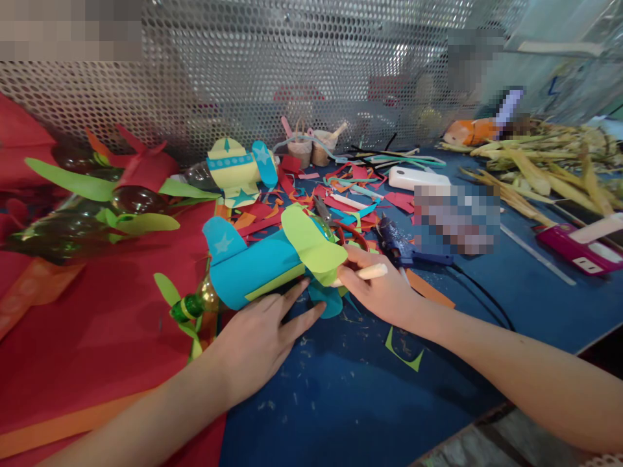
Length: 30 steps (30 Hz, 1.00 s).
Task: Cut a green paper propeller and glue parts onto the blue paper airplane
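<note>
A toy plane made of a plastic bottle [209, 295] wrapped in blue paper [256, 269] lies in front of me, its green neck and paper propeller to the left. A blue wing with a star [224, 243] and a lime green paper piece [314, 243] stick out from it. My left hand [257, 337] rests against its near side, fingers spread. At the lime green end, my right hand [382, 292] is closed around a white pen [372, 272], whose tip is hidden behind the paper. A green paper offcut [403, 353] lies below that hand.
Behind the plane are paper scraps [355, 175] and another paper-covered bottle plane [238, 168]. Red-wrapped bottles [146, 172] stand left. A blue glue gun [409, 246] trails its cord to the right, near a magenta power strip [579, 250] and dried husks [549, 162]. Perforated metal [243, 71] backs the table.
</note>
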Tool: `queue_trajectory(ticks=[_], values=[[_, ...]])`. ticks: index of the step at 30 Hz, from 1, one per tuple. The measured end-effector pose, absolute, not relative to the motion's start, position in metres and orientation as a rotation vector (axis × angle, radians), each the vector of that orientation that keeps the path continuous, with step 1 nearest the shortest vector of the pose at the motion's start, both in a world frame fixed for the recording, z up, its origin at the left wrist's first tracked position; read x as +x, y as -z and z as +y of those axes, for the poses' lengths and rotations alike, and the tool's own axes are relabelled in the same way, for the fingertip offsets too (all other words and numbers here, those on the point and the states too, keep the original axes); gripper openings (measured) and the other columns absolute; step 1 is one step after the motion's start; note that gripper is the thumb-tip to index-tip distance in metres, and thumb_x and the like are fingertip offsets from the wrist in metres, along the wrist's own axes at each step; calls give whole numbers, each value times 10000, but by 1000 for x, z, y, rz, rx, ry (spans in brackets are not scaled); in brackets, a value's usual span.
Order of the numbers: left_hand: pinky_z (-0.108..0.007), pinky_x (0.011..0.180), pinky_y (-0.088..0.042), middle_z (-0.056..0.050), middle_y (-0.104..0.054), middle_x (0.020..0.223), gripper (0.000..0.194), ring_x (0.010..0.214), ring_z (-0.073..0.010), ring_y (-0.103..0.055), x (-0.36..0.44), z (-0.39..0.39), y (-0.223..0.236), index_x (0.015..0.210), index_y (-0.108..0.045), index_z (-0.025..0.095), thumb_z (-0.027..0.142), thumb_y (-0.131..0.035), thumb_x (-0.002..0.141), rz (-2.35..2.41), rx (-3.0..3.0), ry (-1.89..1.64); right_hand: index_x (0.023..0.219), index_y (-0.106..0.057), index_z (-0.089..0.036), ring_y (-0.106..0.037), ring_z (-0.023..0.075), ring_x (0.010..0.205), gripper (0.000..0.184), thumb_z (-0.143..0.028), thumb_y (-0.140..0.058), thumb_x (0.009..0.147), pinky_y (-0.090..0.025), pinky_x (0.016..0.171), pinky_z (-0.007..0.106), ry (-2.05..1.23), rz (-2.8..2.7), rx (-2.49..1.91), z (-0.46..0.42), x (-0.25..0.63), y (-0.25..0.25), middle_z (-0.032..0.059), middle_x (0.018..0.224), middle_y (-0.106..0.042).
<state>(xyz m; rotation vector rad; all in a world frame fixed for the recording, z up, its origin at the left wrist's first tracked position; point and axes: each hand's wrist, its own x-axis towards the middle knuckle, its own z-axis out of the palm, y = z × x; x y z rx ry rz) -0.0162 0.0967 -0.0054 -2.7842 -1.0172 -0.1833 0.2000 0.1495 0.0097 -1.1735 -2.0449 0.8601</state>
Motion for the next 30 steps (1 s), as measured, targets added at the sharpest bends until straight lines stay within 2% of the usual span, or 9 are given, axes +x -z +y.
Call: queue_trajectory(ticks=[16,25,30], values=[[-358,706,-547,-174,-533,1298,454,826,-212,-633,-15,96,4,1304,-497,228,112,-386,879,-1033,-2776,151,664,-368,-210,-321,93,488,149,-165,-436,789,-255,468,225,-822,-2033,-1172,151,200,-7,-66,550,-403],[-364,745,-541,-153,-518,1311,450,874,-211,-621,-16,96,7,1314,-472,247,130,-366,893,-1047,-2790,191,659,-399,-204,-328,92,491,137,-168,-420,789,-253,469,229,-845,-2029,-1216,149,201,-10,-57,557,-398],[-354,708,-545,-166,-514,1305,479,828,-200,-623,-16,94,6,1323,-447,250,123,-421,862,-1098,-2810,154,621,-378,-210,-333,101,484,182,-169,-416,794,-254,458,236,-920,-1920,-1189,146,200,-11,-58,530,-359]])
